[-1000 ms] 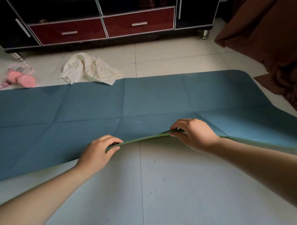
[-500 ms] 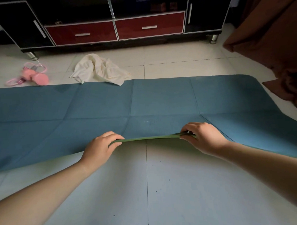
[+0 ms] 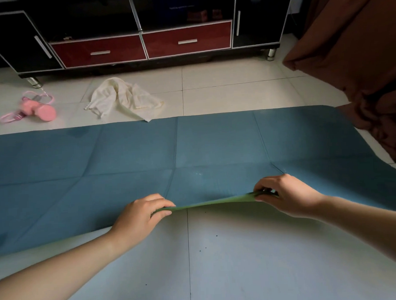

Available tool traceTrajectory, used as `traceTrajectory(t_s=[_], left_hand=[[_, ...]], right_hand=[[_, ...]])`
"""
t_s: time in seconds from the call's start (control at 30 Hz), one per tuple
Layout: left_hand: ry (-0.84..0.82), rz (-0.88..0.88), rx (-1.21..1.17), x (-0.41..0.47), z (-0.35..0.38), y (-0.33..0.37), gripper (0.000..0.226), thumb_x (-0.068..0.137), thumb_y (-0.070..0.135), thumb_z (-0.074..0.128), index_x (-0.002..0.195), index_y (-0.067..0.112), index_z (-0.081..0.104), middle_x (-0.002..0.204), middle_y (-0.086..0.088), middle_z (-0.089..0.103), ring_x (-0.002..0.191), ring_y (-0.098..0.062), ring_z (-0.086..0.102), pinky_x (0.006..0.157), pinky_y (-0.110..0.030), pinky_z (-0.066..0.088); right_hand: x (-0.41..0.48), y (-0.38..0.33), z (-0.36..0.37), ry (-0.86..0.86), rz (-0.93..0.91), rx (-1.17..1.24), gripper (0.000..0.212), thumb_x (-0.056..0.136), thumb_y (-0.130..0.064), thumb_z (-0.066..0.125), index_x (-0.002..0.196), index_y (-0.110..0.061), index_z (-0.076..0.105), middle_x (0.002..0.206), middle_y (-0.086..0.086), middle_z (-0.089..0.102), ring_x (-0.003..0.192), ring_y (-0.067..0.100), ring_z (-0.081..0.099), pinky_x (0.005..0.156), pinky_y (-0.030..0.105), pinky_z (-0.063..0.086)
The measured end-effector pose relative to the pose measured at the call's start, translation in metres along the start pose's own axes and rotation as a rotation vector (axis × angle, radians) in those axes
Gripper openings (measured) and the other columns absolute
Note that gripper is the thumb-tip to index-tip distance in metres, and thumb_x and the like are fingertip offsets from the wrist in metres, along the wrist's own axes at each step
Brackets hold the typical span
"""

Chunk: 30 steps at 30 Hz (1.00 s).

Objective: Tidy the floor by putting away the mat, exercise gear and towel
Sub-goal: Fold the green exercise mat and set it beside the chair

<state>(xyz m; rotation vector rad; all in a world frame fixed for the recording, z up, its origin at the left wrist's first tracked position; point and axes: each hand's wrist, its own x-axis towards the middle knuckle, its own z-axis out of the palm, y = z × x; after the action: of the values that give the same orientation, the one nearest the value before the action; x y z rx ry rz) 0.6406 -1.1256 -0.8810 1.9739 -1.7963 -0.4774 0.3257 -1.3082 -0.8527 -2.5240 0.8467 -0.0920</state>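
Blue mat [image 3: 215, 144] is spread out on the floor [image 3: 242, 261], near edge lifted, green underneath. Crumpled cream towel [image 3: 122, 98] at 11 o'clock, pink exercise gear [image 3: 38, 108] at 10.

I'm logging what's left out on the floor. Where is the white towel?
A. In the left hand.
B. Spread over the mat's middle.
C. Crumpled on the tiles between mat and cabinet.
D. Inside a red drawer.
C: the towel lies crumpled on the tiles, beyond the far edge of the mat and in front of the cabinet.

No legible text, faint lettering on dark cabinet [image 3: 142, 39] glass, unreadable
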Motion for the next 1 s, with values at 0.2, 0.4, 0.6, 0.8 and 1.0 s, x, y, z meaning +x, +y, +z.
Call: traceTrajectory(t_s=[0.2, 0.4, 0.6, 0.8, 1.0], left_hand=[[0.050, -0.033, -0.066, 0.006, 0.006, 0.013, 0.036, 0.079, 0.058, 0.039, 0.105, 0.040, 0.057, 0.099, 0.028, 0.057, 0.082, -0.003, 0.059, 0.075, -0.029, 0.050], [0.125, -0.043, -0.056, 0.018, -0.003, 0.012, 0.037, 0.080, 0.056, 0.040, 0.099, 0.035, 0.064, 0.093, 0.023, 0.059, 0.079, -0.003, 0.058, 0.073, -0.032, 0.050], [0.114, -0.048, 0.012, 0.031, -0.007, 0.007, 0.045, 0.080, 0.057, 0.036, 0.099, 0.030, 0.067, 0.094, 0.020, 0.062, 0.082, -0.007, 0.059, 0.071, -0.030, 0.050], [0.060, -0.041, 0.146, 0.032, -0.006, -0.002, 0.048, 0.078, 0.062, 0.030, 0.100, 0.035, 0.062, 0.097, 0.020, 0.061, 0.081, -0.006, 0.057, 0.063, -0.025, 0.044], [-0.029, -0.080, 0.148, 0.011, -0.009, -0.022, 0.016, 0.085, 0.039, 0.061, 0.101, 0.038, 0.059, 0.097, 0.019, 0.061, 0.085, -0.009, 0.058, 0.064, -0.026, 0.042]], right_hand=[[-0.009, 0.005, 0.001, 0.082, -0.034, -0.059, 0.011, 0.089, -0.028, 0.061, 0.096, -0.020, 0.066, 0.089, -0.010, 0.063, 0.073, 0.013, 0.057, 0.063, 0.026, 0.043], [0.017, -0.015, -0.004, 0.126, -0.062, -0.067, 0.021, 0.086, -0.041, 0.064, 0.100, -0.026, 0.066, 0.096, -0.012, 0.066, 0.084, 0.012, 0.061, 0.067, 0.027, 0.045], [0.044, -0.047, 0.007, 0.118, -0.114, -0.063, 0.023, 0.089, -0.038, 0.059, 0.108, -0.025, 0.064, 0.104, -0.010, 0.065, 0.092, 0.016, 0.061, 0.067, 0.026, 0.040], [0.060, -0.060, 0.029, 0.130, -0.065, -0.070, 0.020, 0.093, -0.037, 0.052, 0.106, -0.025, 0.063, 0.106, -0.009, 0.066, 0.094, 0.019, 0.060, 0.065, 0.026, 0.034], [0.068, -0.053, 0.024, 0.130, -0.081, -0.113, 0.020, 0.094, -0.038, 0.050, 0.103, -0.026, 0.063, 0.102, -0.010, 0.066, 0.089, 0.020, 0.061, 0.064, 0.028, 0.038]])
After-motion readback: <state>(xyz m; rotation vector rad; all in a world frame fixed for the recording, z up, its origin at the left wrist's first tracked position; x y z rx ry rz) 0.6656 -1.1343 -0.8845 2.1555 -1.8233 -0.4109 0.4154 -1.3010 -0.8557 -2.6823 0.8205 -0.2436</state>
